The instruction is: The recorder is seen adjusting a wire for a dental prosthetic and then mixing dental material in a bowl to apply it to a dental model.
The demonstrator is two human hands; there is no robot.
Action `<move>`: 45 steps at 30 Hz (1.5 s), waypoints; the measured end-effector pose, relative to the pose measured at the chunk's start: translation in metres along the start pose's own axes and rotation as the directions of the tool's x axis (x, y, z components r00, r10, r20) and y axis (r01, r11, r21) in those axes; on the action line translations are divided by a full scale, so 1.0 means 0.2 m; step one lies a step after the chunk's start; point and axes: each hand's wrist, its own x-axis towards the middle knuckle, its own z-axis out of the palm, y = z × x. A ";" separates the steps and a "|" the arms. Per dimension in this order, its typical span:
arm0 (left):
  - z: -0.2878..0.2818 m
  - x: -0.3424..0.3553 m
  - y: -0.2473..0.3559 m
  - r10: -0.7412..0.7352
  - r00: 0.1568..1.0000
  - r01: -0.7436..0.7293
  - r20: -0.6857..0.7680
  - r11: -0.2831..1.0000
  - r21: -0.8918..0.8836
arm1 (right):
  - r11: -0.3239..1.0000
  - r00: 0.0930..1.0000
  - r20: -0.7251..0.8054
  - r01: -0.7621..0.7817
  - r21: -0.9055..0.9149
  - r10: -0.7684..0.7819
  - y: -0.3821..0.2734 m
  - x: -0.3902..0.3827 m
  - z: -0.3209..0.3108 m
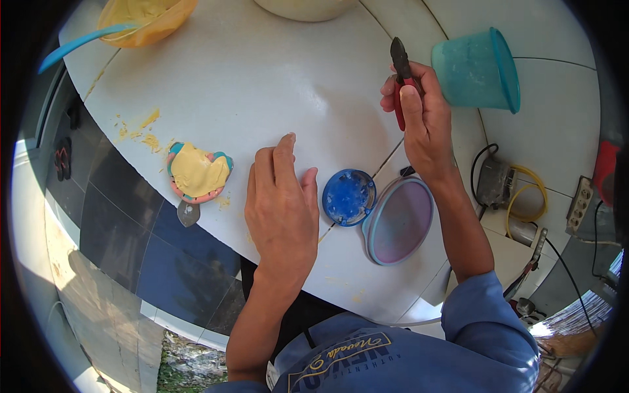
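Observation:
My right hand point(422, 114) grips red-handled pliers with black jaws point(399, 57) in the upper right, beside a teal tub point(472, 72). My left hand point(278, 196) is low over the white table, palm down, thumb out and fingers loosely extended, holding nothing visible. To its left lies a metal-tabbed tray point(188, 211) with pink and teal material, topped by pale yellow paste point(196, 170). A round blue plastic piece point(347, 196) sits right of my left hand, next to a translucent pinkish lid point(401, 221) with a pale blue rim.
An orange flexible bowl point(154, 23) of yellow paste with a blue spatula point(78, 44) sits top left. A cream bowl point(301, 8) is at the top. Right are a grey machine point(493, 182), yellow cable, cords and a power strip point(578, 204). The table edge point(124, 154) curves above dark floor tiles.

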 end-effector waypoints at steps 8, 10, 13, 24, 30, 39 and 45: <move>0.02 0.06 0.19 0.060 0.875 0.364 0.481 0.575 -0.733 | 0.823 0.950 0.203 -0.306 0.479 0.236 -0.15 -0.09 -0.04; 0.07 0.03 0.27 0.162 0.879 0.294 0.449 0.558 -0.776 | 0.854 0.981 0.170 -0.169 0.492 0.097 -0.20 -0.05 -0.08; 0.04 0.05 0.33 0.155 0.763 0.556 0.628 0.339 -0.759 | 0.804 0.989 0.143 -0.108 0.584 0.029 -0.24 0.01 -0.08; 0.13 0.05 0.32 -0.017 0.985 0.172 0.172 0.007 -0.985 | 0.601 0.950 -0.311 0.255 0.757 -0.011 -0.38 0.19 -0.53; 0.01 0.16 0.32 -0.051 0.996 -0.057 -0.077 0.316 -0.947 | 0.353 0.970 0.126 -0.195 0.915 0.209 -0.38 -0.14 -0.36; -0.03 0.15 0.27 -0.228 0.971 0.148 0.071 0.341 -0.928 | 0.929 0.929 0.073 -0.367 0.043 0.363 -0.32 -0.30 0.08; -0.10 -0.01 0.17 -0.273 0.945 0.030 -0.181 0.621 -0.783 | 0.903 0.954 0.243 -0.060 -0.426 0.177 -0.22 -0.29 0.10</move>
